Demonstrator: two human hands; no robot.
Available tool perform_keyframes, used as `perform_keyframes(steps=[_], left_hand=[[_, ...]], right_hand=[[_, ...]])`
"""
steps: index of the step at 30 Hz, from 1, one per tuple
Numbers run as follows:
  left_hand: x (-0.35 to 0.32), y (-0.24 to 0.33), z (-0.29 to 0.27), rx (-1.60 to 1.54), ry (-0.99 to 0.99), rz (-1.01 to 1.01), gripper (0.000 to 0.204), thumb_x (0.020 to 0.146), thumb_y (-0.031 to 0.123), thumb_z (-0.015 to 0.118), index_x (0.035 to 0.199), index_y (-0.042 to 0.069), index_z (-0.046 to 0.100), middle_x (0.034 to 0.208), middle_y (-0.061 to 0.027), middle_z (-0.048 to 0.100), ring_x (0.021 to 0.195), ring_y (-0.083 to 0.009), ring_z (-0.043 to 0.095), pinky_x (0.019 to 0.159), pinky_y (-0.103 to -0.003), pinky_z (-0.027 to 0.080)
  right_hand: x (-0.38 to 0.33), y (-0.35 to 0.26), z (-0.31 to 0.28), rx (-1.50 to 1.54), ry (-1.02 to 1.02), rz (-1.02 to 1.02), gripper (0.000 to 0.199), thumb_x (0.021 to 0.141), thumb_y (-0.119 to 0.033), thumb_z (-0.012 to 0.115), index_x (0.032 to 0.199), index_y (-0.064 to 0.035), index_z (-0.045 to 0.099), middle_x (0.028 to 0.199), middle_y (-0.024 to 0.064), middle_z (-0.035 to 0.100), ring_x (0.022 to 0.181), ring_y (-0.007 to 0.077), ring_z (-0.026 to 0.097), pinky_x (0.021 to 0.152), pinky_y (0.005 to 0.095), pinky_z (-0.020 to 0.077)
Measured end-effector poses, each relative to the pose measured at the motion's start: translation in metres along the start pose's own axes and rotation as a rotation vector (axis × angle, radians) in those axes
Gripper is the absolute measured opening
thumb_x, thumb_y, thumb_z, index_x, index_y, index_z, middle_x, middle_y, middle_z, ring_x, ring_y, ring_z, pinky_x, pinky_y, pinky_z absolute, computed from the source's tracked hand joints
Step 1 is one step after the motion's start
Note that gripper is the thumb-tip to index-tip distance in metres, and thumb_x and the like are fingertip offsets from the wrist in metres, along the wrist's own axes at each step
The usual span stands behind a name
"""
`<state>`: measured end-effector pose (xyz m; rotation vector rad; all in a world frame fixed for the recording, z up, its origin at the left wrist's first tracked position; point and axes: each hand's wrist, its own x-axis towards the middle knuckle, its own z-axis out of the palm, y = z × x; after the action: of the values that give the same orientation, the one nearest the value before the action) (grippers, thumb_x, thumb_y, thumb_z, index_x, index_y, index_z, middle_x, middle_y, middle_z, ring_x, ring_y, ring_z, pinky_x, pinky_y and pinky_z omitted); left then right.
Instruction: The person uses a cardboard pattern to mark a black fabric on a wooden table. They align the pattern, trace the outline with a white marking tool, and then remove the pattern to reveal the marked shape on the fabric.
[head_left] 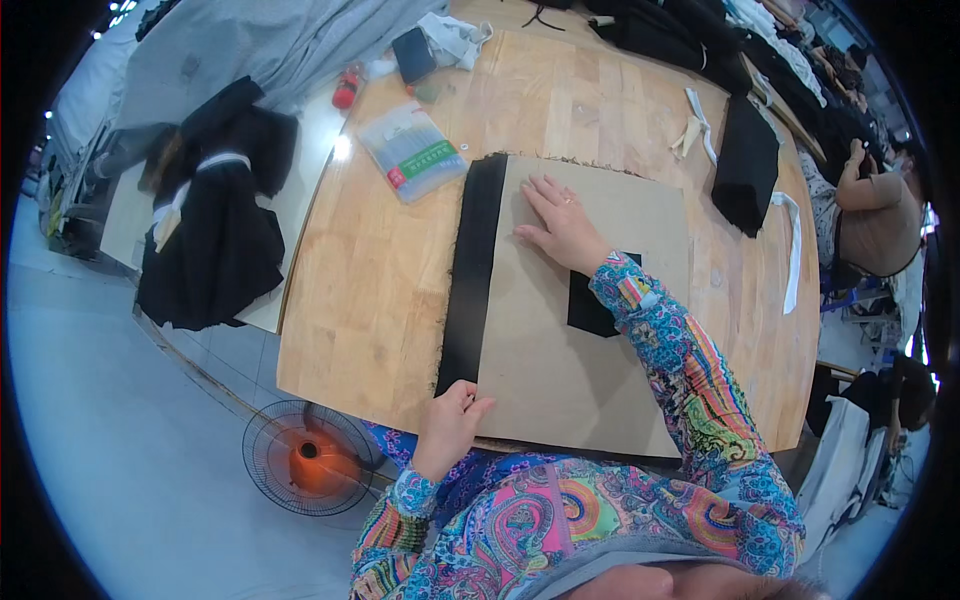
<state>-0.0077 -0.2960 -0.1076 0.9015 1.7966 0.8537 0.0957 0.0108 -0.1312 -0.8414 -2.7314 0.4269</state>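
**Two hands hold the pattern on the black cloth**

Two hands of mine keep the brown cardboard pattern (pixel 585 330) in place on the black fabric (pixel 472 270), which lies on the wooden table (pixel 370 280) and shows as a long strip just left of my fingers. My right hand (pixel 560 225) lies flat on the far part of the cardboard, fingers spread apart and pressing down, gripping nothing. My left hand (pixel 450 420) is at the near corner; its fingers are together and pinch the edge where cardboard and cloth meet.

I judge that this is the aligning step: the pattern is laid but not yet marked or cut. The next move needs the board to stay still while the edge is made even with the cloth, so the pressure must not loosen.

Beyond my right fingertips, to the left, lies a clear plastic pouch (pixel 412 152). To the right of my right hand is a folded black piece (pixel 745 165) with white strips (pixel 795 250). Under my left wrist, on the floor, stands an orange fan (pixel 310 458). Nothing lies on the pattern itself.
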Motion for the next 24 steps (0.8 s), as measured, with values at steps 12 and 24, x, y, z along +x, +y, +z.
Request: perform_keyframes(steps=[12,24], left_hand=[[-0.002,-0.004,-0.006,-0.089,-0.042,-0.067,0.021,0.087,0.018,0.063,0.092,-0.002,0.059,0.065,-0.0111,0.058,0.056,-0.0159,0.052,0.053,-0.032,0.041],[-0.004,-0.006,-0.007,-0.112,-0.049,-0.056,0.014,0.089,0.013,0.062,0.093,-0.001,0.059,0.066,0.0007,0.057,0.06,-0.0034,0.049,0.052,-0.022,0.039]], right_hand=[[0.0,-0.008,0.006,-0.024,-0.058,0.015,0.071,0.087,-0.046,0.058,0.138,0.0006,0.038,0.147,0.0158,0.033,0.139,0.0315,0.026,0.112,0.0502,0.0191],[-0.001,-0.01,0.008,-0.021,-0.059,0.01,0.071,0.088,-0.046,0.058,0.137,0.0005,0.038,0.147,0.0161,0.033,0.139,0.0319,0.025,0.112,0.0504,0.0183]])
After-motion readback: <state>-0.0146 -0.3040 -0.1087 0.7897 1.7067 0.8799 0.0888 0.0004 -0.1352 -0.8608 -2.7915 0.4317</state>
